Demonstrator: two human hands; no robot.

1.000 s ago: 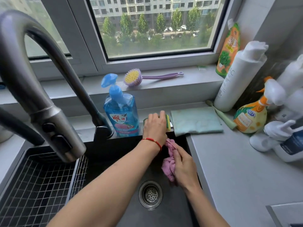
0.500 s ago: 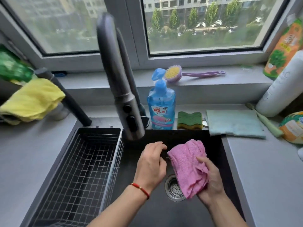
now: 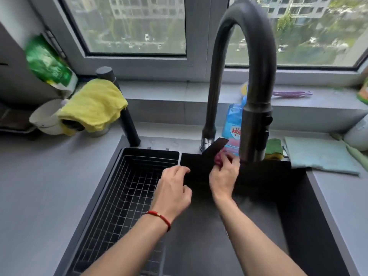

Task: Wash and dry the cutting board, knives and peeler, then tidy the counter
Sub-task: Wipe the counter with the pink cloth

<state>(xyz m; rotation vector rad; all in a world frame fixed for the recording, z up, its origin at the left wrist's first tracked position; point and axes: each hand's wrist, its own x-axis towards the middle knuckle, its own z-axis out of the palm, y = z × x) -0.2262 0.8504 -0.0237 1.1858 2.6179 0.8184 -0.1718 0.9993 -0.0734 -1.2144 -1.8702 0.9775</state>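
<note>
My fingers on the right hand are curled round a bunched pink cloth, pressed up by the faucet lever at the back rim of the sink, while the fingers of my left hand hang loosely bent over the basin and hold nothing. The cutting board, knives and peeler are nowhere in sight from here, so what I judge I am doing is wiping down around the tap as part of tidying. The risk I see is at the lever: a careless push with the cloth could tip it and start water running over my wrist, though the blur there leaves me unsure whether the cloth touches the lever or only lies just beside it. The spray head of the faucet hangs just to the right of my knuckles, so a quick lift of the hand might knock it, and the blue soap bottle behind it could be toppled if I sweep rightward. The wire basket fills the left part of the sink beside my left hand; the open basin toward me is my free way out, and the grey counter to the left has bare room.
</note>
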